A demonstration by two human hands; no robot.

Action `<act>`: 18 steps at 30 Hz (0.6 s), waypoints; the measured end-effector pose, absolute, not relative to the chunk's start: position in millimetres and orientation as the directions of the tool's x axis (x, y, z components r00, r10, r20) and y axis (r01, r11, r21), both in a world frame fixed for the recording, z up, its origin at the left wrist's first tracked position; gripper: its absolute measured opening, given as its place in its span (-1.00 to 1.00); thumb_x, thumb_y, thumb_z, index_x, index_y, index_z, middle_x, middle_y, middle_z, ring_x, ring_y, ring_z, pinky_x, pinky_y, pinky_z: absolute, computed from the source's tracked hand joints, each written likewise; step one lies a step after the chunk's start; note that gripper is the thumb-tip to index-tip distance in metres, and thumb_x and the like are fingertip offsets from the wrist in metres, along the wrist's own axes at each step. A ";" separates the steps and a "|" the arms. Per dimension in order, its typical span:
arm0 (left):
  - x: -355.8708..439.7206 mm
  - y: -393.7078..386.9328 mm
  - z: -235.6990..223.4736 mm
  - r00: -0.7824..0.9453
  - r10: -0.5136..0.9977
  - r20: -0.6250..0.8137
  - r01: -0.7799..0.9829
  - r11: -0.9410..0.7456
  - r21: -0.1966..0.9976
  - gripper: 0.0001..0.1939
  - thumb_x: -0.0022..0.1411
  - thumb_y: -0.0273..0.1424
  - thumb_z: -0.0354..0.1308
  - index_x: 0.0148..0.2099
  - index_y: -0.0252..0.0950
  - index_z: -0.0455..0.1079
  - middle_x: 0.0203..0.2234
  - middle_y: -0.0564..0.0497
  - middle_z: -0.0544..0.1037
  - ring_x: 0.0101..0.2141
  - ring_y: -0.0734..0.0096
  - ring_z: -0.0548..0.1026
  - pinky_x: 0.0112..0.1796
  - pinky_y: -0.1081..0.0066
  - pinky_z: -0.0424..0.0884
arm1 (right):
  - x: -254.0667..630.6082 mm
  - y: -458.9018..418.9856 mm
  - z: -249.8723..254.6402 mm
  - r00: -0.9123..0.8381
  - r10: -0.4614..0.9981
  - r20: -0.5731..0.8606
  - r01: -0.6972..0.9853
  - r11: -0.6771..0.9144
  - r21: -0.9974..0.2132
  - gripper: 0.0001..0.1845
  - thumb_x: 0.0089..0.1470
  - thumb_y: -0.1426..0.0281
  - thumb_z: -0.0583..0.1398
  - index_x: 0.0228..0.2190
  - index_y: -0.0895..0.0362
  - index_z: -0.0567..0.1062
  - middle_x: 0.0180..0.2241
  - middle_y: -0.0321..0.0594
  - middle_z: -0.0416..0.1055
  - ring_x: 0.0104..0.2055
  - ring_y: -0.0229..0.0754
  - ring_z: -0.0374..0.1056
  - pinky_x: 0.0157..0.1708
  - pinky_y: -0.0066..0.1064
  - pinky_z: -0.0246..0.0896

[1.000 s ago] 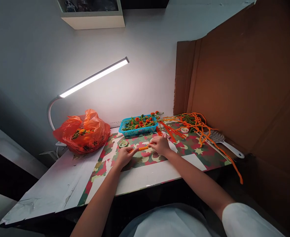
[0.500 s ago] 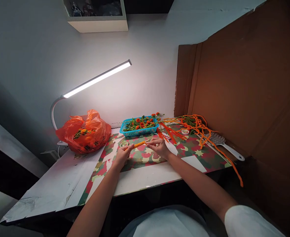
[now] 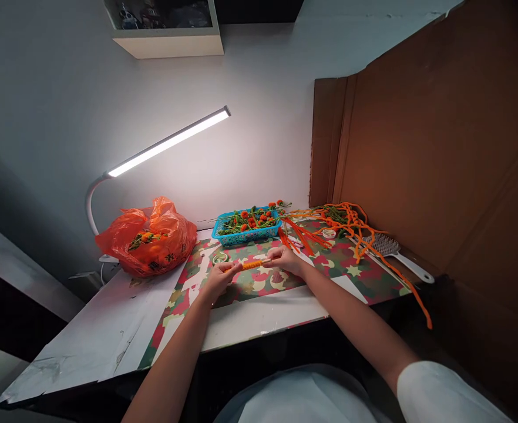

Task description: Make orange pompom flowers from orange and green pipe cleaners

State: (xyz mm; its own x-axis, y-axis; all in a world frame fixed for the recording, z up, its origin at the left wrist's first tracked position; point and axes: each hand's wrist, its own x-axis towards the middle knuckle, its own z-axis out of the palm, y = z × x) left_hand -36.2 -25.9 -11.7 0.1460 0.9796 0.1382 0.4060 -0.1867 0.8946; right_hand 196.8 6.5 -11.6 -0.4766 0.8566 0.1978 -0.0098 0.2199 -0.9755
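Orange rod [image 3: 252, 265], lengthwise crosswise, left hand [image 3: 217, 278] to right hand [image 3: 286, 260]

The counter [image 3: 109, 317] is white and bare on its left part and along a front strip, with a patchy camouflage-patterned cover [image 3: 376, 276] over much of the rest. An orange plastic bag [image 3: 173, 241] sits toward the back left. Near the wall rests a blue basket [image 3: 250, 236], with a roll of tape [image 3: 220, 258] in front of it. Red strips [image 3: 305, 236], tangled orange cords [image 3: 351, 218] and a hairbrush [image 3: 411, 265] lie to the right, one cord hanging over the front edge.
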 end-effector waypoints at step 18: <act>-31.8 -30.3 -8.5 0.123 0.948 0.293 0.695 -0.293 0.657 -0.46 0.02 0.04 0.08 -0.69 -0.28 0.11 -0.72 0.16 0.01 -0.62 0.53 0.00 -0.57 0.47 -0.08 | 188.4 -3.8 -15.5 -0.254 0.776 0.577 0.714 0.553 -0.429 -0.86 0.01 0.34 0.27 -0.54 0.08 0.57 -0.47 -0.31 0.50 -0.37 -0.27 0.29 -0.21 -0.29 -0.20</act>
State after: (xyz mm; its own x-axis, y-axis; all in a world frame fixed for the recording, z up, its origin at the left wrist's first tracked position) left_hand -31.8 -30.3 -8.5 0.1228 0.9483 0.2925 0.6946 -0.2926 0.6572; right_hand 188.4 -3.8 -15.5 -0.2536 0.7763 0.5771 0.7144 0.5525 -0.4293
